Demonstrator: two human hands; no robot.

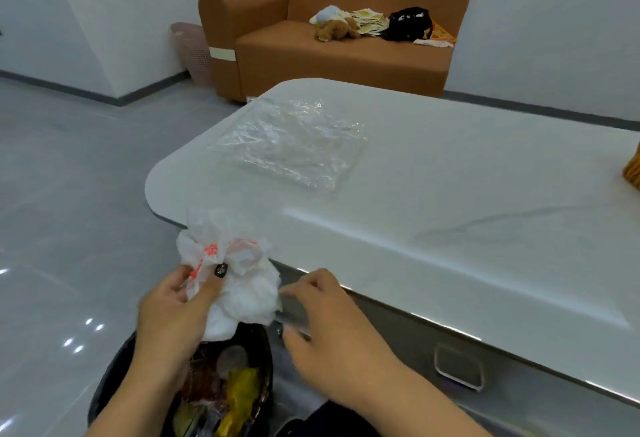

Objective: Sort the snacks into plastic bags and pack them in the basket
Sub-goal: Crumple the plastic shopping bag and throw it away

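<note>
Snack packets (235, 398) fill a dark basket (114, 377) below both hands. Left hand (173, 312) grips a crumpled white bag (239, 284) over it; right hand (318, 315) hovers alongside, blurred, fingers loosely bent, holding nothing visible. Farther off, a clear bag (291, 142) lies flat on the white table (450, 194).

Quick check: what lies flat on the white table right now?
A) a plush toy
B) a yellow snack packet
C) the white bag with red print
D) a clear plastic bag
D: the clear plastic bag lies spread on the white table, while the left hand holds the white bag with red print off its edge.
</note>
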